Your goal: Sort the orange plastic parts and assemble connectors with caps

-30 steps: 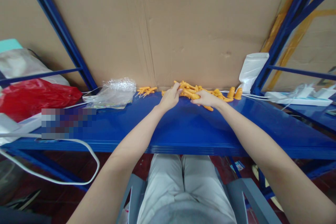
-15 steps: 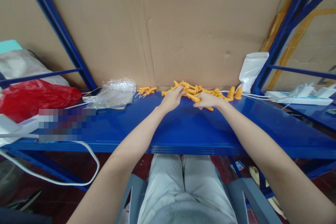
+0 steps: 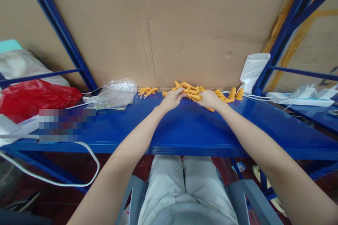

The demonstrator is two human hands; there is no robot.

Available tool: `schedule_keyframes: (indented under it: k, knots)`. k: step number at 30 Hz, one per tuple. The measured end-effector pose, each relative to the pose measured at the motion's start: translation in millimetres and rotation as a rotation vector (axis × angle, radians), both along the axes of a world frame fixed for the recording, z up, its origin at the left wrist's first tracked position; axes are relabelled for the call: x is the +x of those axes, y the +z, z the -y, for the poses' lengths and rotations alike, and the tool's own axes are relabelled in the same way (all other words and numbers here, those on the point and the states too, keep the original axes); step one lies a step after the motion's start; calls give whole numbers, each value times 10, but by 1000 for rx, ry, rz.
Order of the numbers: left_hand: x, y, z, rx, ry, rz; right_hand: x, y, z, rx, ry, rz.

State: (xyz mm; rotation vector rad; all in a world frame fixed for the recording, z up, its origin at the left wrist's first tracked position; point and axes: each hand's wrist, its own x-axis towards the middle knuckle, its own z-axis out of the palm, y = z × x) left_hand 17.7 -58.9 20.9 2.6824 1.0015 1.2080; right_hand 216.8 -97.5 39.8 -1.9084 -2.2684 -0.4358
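A pile of orange plastic parts (image 3: 185,85) lies along the back of the blue shelf, against the cardboard. My left hand (image 3: 172,100) is closed at the pile's left side, thumb and fingers pinching the end of an orange plastic part (image 3: 192,91). My right hand (image 3: 210,99) is curled at the near right side of the pile, around another orange plastic part (image 3: 196,97) whose rounded end points left. Its fingertips are mostly hidden. Below that hand, an orange stick-like end (image 3: 210,109) rests on the shelf.
Left of the pile lie several orange pieces with metal spirals (image 3: 147,91), then clear plastic bags (image 3: 116,95). To the right stand two orange cone-shaped parts (image 3: 239,94), a white pouch (image 3: 255,72) and a power strip (image 3: 301,98). Cardboard (image 3: 200,31) walls the back; blue posts (image 3: 60,38) flank it.
My right hand has turned, its fingers curling in behind the orange part, which has shifted slightly. My left hand has stayed nearly in place, its thumb a little lower.
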Motion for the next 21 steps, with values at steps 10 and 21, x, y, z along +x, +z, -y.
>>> schedule_keyframes:
  k: [10, 21]
  knots:
    - [52, 44, 22, -136, 45, 99, -43, 70, 79, 83, -42, 180]
    - [87, 33, -56, -469, -90, 327, -62, 67, 89, 159, -31, 206]
